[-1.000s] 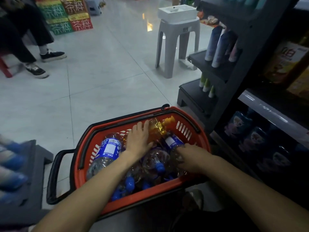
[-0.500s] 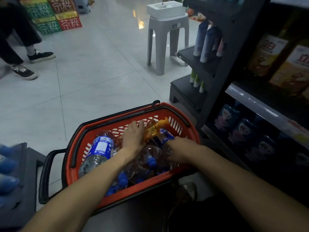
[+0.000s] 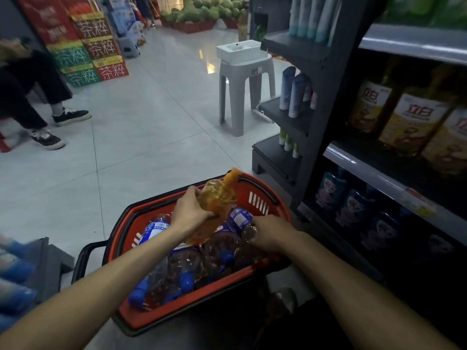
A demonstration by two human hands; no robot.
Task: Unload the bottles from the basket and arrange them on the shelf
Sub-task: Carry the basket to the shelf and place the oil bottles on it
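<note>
A red basket [image 3: 262, 195] with a black handle stands on the floor in front of me, holding several clear bottles with blue caps and blue labels. My left hand [image 3: 189, 210] grips an amber bottle [image 3: 217, 198] with an orange cap and has it raised above the others, cap toward the far rim. My right hand [image 3: 271, 232] is down in the basket's right side, fingers curled round a clear blue-labelled bottle [image 3: 240, 219]. The dark shelf [image 3: 379, 170] rises on the right, with yellow-labelled amber bottles on its middle level.
A grey plastic stool [image 3: 242, 79] with a white tray on top stands on the tiled floor beyond the basket. A seated person's legs and shoes [image 3: 48, 140] are at the far left. Stacked red and green cartons [image 3: 91, 51] line the back left. A dark low rack [image 3: 43, 269] sits at my left.
My left hand has closed round the amber bottle and lifted it up out of the pile. My head has tilted up, showing more of the aisle. The right hand stays low in the basket.
</note>
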